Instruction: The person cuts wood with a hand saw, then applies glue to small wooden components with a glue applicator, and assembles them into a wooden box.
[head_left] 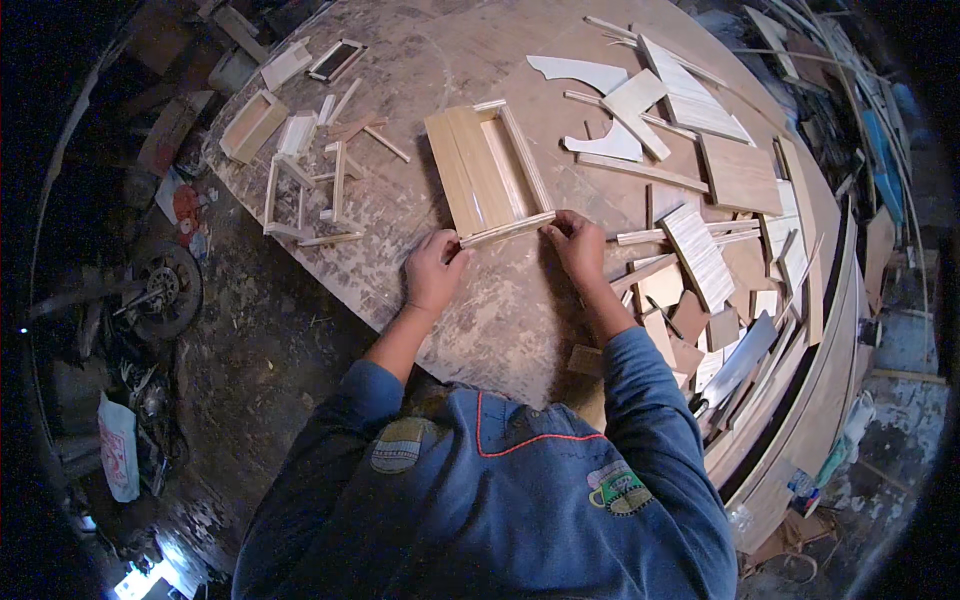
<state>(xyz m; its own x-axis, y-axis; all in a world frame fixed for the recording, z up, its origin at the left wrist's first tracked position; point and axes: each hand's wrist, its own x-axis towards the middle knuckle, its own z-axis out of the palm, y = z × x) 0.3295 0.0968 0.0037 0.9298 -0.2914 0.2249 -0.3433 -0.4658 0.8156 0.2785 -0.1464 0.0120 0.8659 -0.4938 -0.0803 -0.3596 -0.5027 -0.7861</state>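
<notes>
A shallow wooden box (536, 170) lies on the worn worktable, tilted slightly to the left. A flat wooden panel (462, 165) covers its left part, leaving a strip of the inside open along the right. My left hand (435, 270) grips the near left corner between thumb and fingers. At the near right corner, my right hand (578, 248) has its thumb and bent fingers closed on the edge. Both forearms reach in from below in blue sleeves.
Small wooden frames (287, 195) and an open box (253, 127) stand on the table's left side. Boards and offcuts (700, 255) are heaped at the right, with white curved pieces (605, 147) farther back. A wheel (165, 290) is on the floor at left.
</notes>
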